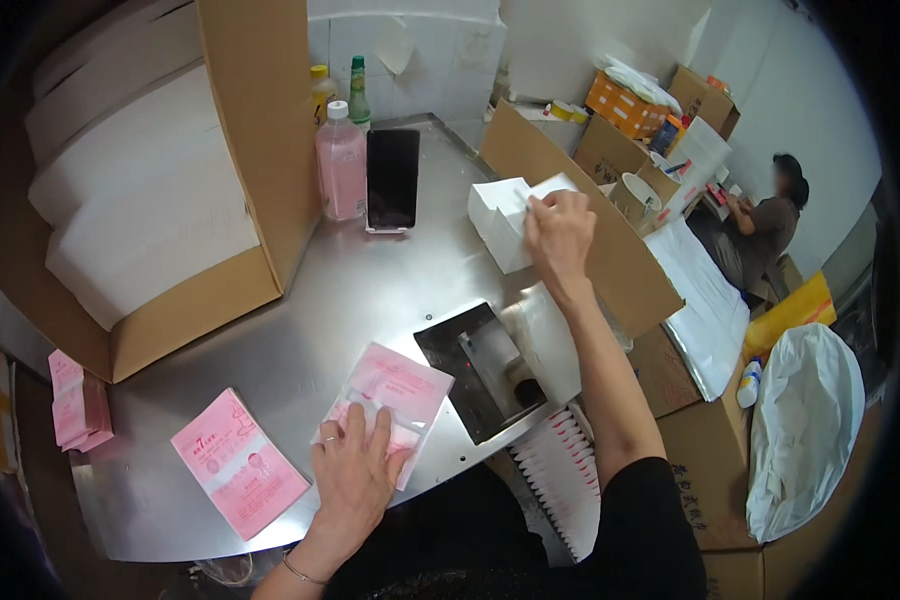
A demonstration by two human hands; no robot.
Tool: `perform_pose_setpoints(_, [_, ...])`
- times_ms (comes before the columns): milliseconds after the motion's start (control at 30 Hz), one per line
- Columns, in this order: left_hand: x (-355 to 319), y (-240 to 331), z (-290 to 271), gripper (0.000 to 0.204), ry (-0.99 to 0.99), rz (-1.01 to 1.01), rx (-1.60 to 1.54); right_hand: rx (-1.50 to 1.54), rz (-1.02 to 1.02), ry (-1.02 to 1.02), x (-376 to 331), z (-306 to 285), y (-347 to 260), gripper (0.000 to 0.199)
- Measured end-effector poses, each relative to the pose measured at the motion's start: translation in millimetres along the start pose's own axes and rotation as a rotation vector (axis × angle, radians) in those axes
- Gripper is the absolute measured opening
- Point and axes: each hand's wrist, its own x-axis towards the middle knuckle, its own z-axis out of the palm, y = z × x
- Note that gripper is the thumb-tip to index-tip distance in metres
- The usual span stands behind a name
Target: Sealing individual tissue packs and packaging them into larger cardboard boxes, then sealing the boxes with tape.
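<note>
My left hand (355, 468) lies with its fingers stretched out over a pink printed plastic packet (402, 377) at the table's front edge. Farther off and to the right, my right hand (560, 235) is closed at the top of a white stack of folded paper (500, 222), its fingers pinching a white folded piece (548, 188). My fingers partly hide that piece. Left of my left hand rests a flat stack of pink printed packets (240, 463). A smaller pink stack (78, 405) sits at the table's left edge.
A big open cardboard box (195, 310) holding white paper stacks stands at the left. A phone (392, 180) leans by a pink-liquid bottle (341, 165). The steel table (370, 290) has a dark rectangular recess (460, 385). A cardboard flap (580, 220) borders the right; a person (770, 225) sits beyond.
</note>
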Motion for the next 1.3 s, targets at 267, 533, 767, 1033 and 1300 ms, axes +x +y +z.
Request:
perform_pose_setpoints(267, [4,-8,16,0.050,0.078,0.004,-0.011,-0.107,-0.046,-0.341,-19,21,-6,0.020])
perform_pose_setpoints(533, [6,-3,6,0.044,0.205,-0.025,0.023,-0.001,0.145,-0.431,-11,25,-3,0.021])
perform_pose_setpoints(767, [1,1,20,0.044,0.050,0.057,-0.155,0.007,0.000,-0.193,-31,8,3,0.040])
perform_pose_setpoints(1033, [-5,-23,-3,0.068,-0.079,0.009,-0.254,0.791,-0.617,-0.513,-166,-152,-167,0.045])
perform_pose_setpoints(1300, [-3,-7,-7,0.070,-0.002,0.022,-0.296,0.438,-0.146,-0.693,-131,-62,-171,0.060])
